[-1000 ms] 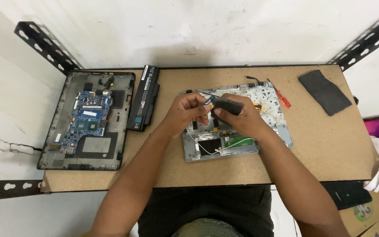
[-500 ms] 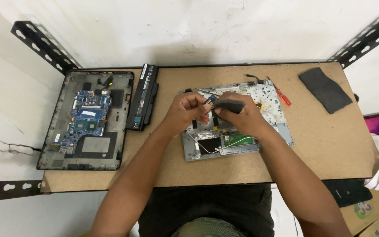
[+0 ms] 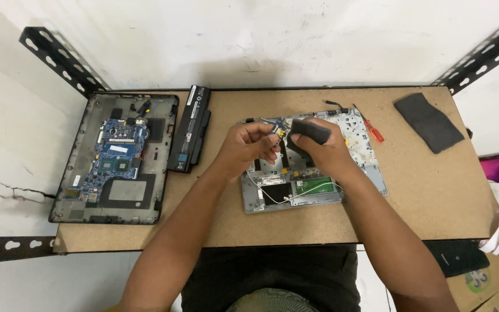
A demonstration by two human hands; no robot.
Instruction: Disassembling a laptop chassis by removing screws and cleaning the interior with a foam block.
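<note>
Right hand [image 3: 319, 151]: grip is clenching round a flat black part [image 3: 310, 130], thumb on its near face; the part's long axis is running left to right, tilted up off the chassis.
Left hand [image 3: 249, 147]: fingers are curling in, pinching at something small by the part's left end; too small to tell what; this hand is sitting nearer that end.
Silver laptop chassis [image 3: 295, 193]: lying open under both hands at the middle of the tabletop [image 3: 428, 196]; white wires are trailing across its near half.
Edges: a red screwdriver [image 3: 373, 130] is lying just beside the chassis's far right corner; a black battery [image 3: 190, 128] is lying to the left, beside a dark laptop base [image 3: 116, 156].
Room: bare board is showing to the right, with a dark cloth [image 3: 428, 122] well apart.
</note>
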